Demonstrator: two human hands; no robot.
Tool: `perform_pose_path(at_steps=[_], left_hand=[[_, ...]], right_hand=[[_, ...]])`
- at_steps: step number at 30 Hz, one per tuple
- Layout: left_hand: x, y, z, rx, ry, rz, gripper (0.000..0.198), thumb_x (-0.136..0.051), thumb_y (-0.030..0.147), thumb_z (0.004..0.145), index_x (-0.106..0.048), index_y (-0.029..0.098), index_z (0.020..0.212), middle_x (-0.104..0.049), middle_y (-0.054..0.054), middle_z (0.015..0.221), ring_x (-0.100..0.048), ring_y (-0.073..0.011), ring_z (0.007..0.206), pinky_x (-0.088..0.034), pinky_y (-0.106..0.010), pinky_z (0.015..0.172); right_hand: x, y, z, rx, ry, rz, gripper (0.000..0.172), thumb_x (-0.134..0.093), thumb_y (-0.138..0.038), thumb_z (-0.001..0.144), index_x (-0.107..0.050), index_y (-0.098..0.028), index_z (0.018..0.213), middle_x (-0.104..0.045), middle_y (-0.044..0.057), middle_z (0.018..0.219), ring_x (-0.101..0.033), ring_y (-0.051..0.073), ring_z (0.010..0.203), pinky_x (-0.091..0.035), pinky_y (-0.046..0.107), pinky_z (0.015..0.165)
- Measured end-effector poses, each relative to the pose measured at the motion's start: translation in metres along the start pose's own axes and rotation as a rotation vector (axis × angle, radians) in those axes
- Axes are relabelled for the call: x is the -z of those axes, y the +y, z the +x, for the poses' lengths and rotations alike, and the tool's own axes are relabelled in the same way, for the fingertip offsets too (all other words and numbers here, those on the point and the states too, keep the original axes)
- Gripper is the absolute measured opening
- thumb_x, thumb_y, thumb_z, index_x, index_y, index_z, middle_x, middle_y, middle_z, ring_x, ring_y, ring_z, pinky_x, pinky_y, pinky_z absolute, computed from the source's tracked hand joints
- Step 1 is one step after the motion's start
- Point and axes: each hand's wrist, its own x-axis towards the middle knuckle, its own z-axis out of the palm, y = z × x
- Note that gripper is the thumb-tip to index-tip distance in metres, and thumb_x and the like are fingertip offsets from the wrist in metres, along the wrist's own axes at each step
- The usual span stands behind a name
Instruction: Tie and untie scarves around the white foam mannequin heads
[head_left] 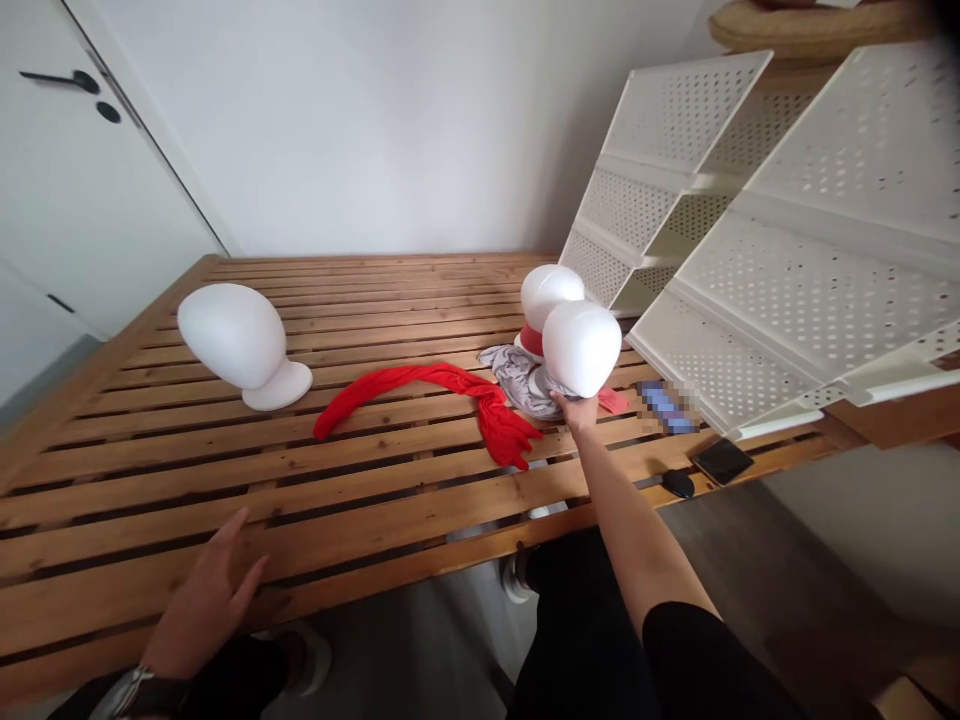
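My right hand (pixel 576 411) is closed around the neck of a white mannequin head (pixel 583 345) at the right of the slatted bench. A grey scarf (pixel 521 378) lies bunched around that neck. Just behind stands another white mannequin head (pixel 550 292) with a red cloth (pixel 531 340) about its neck. A bright red scarf (pixel 450 378) stretches across the slats left of my right hand, its loose end bunched. Near the front left edge, my left hand (pixel 204 602) hovers with fingers apart, holding nothing. A third mannequin head (pixel 234 335) stands tilted at the left.
White perforated folding crates (pixel 810 260) stand along the right side. Beside them are a blurred blue item (pixel 666 407), a dark square object (pixel 721 461) and a black rounded item (pixel 677 484). The wooden slatted bench (pixel 360 510) has gaps between its boards; a wall rises behind.
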Motion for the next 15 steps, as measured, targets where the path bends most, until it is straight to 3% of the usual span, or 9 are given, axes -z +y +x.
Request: perform_pose_path(at_steps=[3,8,12,15], left_hand=[[-0.009,-0.003,0.009,-0.064,-0.053,0.019,0.076,-0.048,0.046,0.097,-0.016,0.037,0.164,-0.045,-0.007,0.16,-0.05,-0.0323,0.143,-0.041,-0.058,0.121],[-0.011,-0.001,0.008,-0.068,-0.106,0.0,0.062,-0.051,0.04,0.095,-0.041,0.025,0.155,-0.051,-0.011,0.155,-0.052,-0.0312,0.142,-0.043,-0.054,0.12],[-0.01,0.002,0.005,-0.032,-0.125,-0.036,0.055,-0.051,0.039,0.095,-0.049,0.025,0.148,-0.05,-0.01,0.157,-0.052,-0.03,0.142,-0.041,-0.053,0.121],[-0.01,0.005,0.003,-0.013,-0.119,-0.088,0.05,-0.052,0.04,0.094,-0.054,0.025,0.142,-0.051,-0.009,0.156,-0.052,-0.0301,0.142,-0.04,-0.053,0.122]], right_hand=[[-0.002,0.007,-0.002,-0.067,0.034,-0.044,0.082,-0.082,-0.051,0.055,-0.059,-0.009,0.122,-0.068,0.023,0.123,-0.065,0.032,0.11,-0.051,0.042,0.097],[0.012,0.005,-0.006,-0.097,0.057,-0.076,0.042,-0.061,-0.04,0.071,-0.069,-0.012,0.1,-0.075,0.019,0.098,-0.067,0.03,0.089,-0.052,0.042,0.089],[0.038,-0.013,-0.009,-0.089,0.139,-0.08,0.038,-0.054,-0.035,0.07,-0.072,-0.01,0.094,-0.075,0.018,0.089,-0.065,0.03,0.081,-0.051,0.041,0.083],[0.066,-0.041,-0.017,-0.034,0.213,-0.065,0.04,-0.054,-0.035,0.07,-0.073,-0.01,0.095,-0.075,0.017,0.091,-0.065,0.029,0.083,-0.051,0.04,0.082]])
